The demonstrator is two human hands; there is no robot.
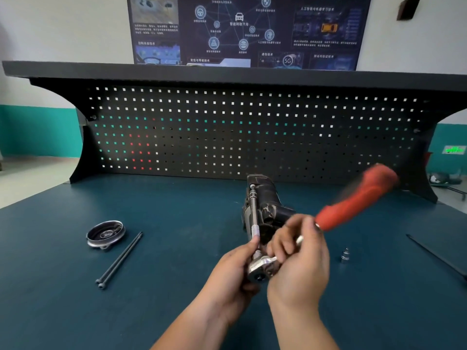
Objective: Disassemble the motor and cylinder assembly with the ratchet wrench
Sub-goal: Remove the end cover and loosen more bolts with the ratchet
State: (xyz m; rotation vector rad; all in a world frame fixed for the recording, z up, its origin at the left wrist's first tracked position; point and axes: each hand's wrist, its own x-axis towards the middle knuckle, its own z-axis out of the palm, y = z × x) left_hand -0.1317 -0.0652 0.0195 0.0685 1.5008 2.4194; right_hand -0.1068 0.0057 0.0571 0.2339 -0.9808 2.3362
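Ratchet wrench [262, 267] gripped by left hand [235, 269] and right hand [298, 258]; hard, heavy metal, best held by red handle [358, 198].

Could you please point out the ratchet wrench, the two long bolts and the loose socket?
ratchet wrench [353, 200]: head view, red handle.
long bolts [118, 261]: head view, mid-shanks.
loose socket [345, 255]: head view, its side.

The table [177, 198] has a dark teal top, backed by a black perforated panel [227, 127]. Lying on it: a round metal end cover [105, 234] at left; two long black bolts [118, 261] side by side just right of it; the dark motor assembly [267, 205] at centre; a small metal socket [345, 255] at right.
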